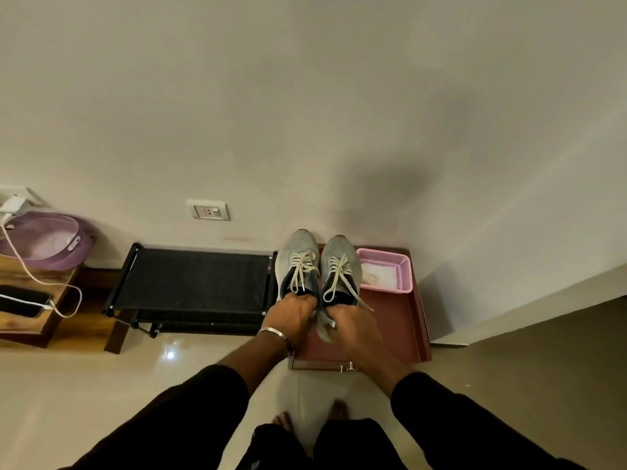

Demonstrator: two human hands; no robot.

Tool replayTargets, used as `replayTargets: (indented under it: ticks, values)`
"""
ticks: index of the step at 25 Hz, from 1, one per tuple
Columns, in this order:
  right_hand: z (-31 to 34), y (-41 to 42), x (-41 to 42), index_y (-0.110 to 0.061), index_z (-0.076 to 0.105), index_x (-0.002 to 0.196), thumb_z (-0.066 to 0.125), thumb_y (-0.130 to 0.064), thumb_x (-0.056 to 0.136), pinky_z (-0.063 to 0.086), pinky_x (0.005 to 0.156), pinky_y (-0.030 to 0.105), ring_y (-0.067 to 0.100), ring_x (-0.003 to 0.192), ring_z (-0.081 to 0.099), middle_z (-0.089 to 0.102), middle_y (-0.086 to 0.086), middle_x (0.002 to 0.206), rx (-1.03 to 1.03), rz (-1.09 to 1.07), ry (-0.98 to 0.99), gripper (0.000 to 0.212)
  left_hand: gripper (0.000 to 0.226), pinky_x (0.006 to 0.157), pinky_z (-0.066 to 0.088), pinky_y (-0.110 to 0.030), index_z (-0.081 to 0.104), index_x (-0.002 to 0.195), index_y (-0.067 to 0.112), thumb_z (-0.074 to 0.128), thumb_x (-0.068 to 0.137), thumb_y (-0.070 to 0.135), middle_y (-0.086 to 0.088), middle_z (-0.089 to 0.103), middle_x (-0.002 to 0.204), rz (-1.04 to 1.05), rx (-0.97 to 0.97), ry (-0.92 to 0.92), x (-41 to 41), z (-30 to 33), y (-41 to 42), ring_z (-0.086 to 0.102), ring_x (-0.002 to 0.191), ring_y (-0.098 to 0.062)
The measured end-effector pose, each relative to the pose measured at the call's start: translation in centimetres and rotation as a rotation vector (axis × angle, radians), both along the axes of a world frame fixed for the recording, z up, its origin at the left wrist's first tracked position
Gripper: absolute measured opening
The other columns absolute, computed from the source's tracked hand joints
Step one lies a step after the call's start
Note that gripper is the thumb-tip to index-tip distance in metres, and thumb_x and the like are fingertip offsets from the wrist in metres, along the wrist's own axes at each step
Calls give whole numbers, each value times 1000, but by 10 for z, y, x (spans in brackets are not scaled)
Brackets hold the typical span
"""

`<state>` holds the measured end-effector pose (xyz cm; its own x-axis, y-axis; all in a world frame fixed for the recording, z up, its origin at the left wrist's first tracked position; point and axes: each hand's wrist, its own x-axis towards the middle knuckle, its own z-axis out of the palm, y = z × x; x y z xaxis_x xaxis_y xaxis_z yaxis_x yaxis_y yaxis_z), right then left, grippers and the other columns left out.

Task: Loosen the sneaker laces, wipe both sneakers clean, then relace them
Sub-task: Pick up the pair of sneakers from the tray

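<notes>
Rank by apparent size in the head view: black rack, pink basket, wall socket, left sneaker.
1. black rack
2. pink basket and left sneaker: alike, so unranked
3. wall socket

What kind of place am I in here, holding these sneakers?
Most likely a home, in a corner or entryway used for shoes. A low black shoe rack stands against a plain wall with a wall socket, the floor is glossy tile, and a phone charges on a wooden side table.

Both arms stretched forward, left hand point(294, 315) and right hand point(353, 329) curled, gripping.
</notes>
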<state>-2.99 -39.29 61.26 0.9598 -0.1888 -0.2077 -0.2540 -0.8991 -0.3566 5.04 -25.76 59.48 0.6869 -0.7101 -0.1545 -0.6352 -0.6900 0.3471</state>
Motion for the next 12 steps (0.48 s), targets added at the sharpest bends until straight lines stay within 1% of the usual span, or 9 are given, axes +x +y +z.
replayTargets:
  ticks: [3,5,8,12]
  values:
    - [5,6,6,-22,65,101,56,-33,90,49,69,35,26,93,65,69,1,101,-32,82,29,18,20,75,51,-42,58,102,12,49,95,29,-7,65,108,27,-18,15,3,4,14,57,102,-30]
    - [4,17,12,-22,65,103,54,-32,91,48,70,34,25,95,65,69,0,102,-34,144,44,19,20,76,53,-42,58,101,14,50,94,31,-7,66,108,63,-23,24,6,2,29,57,102,-30]
    - [1,38,24,-21,64,103,51,-33,93,49,70,34,26,94,65,69,2,103,-48,232,55,20,18,75,54,-44,61,99,15,53,92,29,-5,67,107,120,-33,20,9,-4,55,58,99,-30]
    - [-7,75,44,-16,62,98,53,-28,92,50,71,36,27,92,66,68,4,102,-33,360,60,16,15,70,55,-46,59,89,15,50,89,27,-4,67,98,209,-56,33,10,-15,104,58,88,-30]
